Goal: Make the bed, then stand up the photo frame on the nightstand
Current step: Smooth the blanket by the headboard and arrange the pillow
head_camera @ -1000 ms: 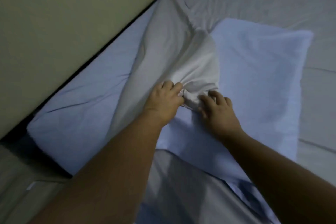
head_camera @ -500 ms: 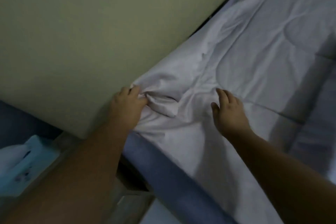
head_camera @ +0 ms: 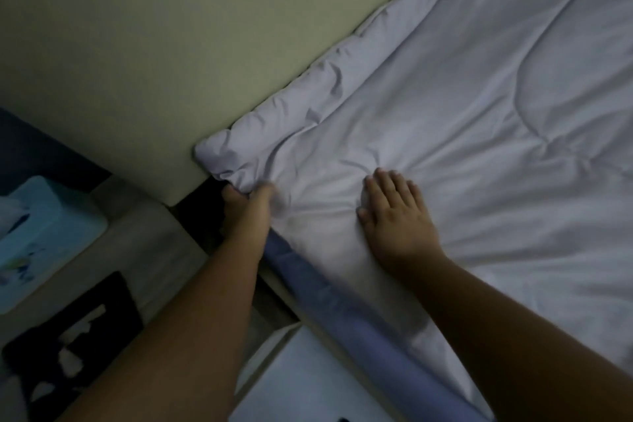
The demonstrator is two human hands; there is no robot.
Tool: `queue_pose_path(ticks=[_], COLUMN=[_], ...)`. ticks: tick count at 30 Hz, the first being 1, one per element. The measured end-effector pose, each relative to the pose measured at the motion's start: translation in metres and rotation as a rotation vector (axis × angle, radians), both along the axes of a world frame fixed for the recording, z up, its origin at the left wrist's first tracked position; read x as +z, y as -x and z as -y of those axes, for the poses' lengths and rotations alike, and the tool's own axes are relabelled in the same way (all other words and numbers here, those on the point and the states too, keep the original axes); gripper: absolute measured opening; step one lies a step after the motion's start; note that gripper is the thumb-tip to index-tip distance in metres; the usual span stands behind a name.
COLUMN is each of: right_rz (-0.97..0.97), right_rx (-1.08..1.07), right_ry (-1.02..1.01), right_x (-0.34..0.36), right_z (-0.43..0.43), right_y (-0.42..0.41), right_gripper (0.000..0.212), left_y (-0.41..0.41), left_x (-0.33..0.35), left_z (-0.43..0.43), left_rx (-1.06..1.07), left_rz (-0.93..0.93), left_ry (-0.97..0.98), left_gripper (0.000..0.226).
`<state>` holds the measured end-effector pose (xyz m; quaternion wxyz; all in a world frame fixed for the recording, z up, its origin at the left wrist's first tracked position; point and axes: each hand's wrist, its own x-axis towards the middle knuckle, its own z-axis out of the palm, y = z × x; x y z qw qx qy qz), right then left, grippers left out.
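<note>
A pale grey quilt [head_camera: 462, 120] covers the bed up to the beige headboard [head_camera: 178, 44]. My left hand [head_camera: 245, 207] pinches the quilt's bunched corner at the bed's near edge, beside the end of the headboard. My right hand [head_camera: 394, 216] lies flat on the quilt with its fingers spread, a little to the right of the left one. A blue sheet edge [head_camera: 329, 305] shows along the mattress side below the quilt. A black photo frame [head_camera: 68, 336] lies flat on the nightstand [head_camera: 147, 250] at the lower left.
A light blue tissue box [head_camera: 44, 240] stands on the nightstand behind the frame. A pale flat object [head_camera: 308, 384] sits at the bottom between nightstand and bed. A dark gap runs between bed and nightstand.
The quilt has been drawn up to the headboard, covering the blue pillow. My left hand has shifted down to the bed's corner and my right hand now lies flat. The view has swung left.
</note>
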<state>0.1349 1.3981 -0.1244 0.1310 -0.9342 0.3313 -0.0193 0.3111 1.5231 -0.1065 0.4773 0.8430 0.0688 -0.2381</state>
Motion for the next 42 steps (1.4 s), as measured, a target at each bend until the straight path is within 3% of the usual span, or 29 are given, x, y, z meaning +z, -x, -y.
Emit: queue_pose_path(ticks=[2,8,11,16,18,22,25,28,31,34,42], right_rz=[-0.015,-0.007,-0.014,-0.009,0.001,-0.022,-0.037,-0.028,-0.027,-0.032,-0.006], right_rx=[-0.02,0.029,0.116,0.117,0.113,0.122,0.138,0.141,0.145,0.112,-0.021], right_ry=[0.01,0.001,0.011,0.039,0.05,0.037,0.013,-0.01,-0.004,0.0,0.011], right_x=[-0.001,0.004,0.006,-0.004,-0.006,-0.005,-0.001,0.014,0.031,0.047,0.084], right_z=[-0.002,-0.01,-0.019,-0.028,-0.029,-0.027,-0.022,-0.011,0.006,0.028,0.095], right_y=[0.0,-0.005,-0.011,-0.014,-0.014,-0.012,-0.012,-0.009,0.001,0.018,0.109], right_gripper=[0.066,0.06,0.058,0.057,0.057,0.057,0.059,0.062,0.07,0.062,0.057], left_y=[-0.006,-0.035,-0.034,-0.038,-0.05,-0.057,-0.036,-0.002,0.026,0.049,0.145], left_x=[-0.01,-0.018,-0.025,-0.022,-0.021,-0.02,-0.009,0.007,0.017,0.028,0.068], left_z=[0.002,-0.004,-0.016,-0.013,-0.013,-0.01,-0.003,0.011,0.038,0.064,0.139], left_rx=[0.026,0.157,0.154,0.223,0.223,0.273,0.358,0.196,0.068,-0.108,-0.547], left_rz=[-0.008,0.072,-0.029,-0.028,0.044,-0.126,0.064,0.257,0.254,0.254,0.478], left_ry=[-0.005,-0.24,-0.31,0.037,-0.019,-0.02,-0.143,-0.276,-0.348,-0.408,-0.416], left_gripper=[0.08,0.048,0.05,0.066,0.055,0.047,0.061,0.078,0.085,0.083,0.073])
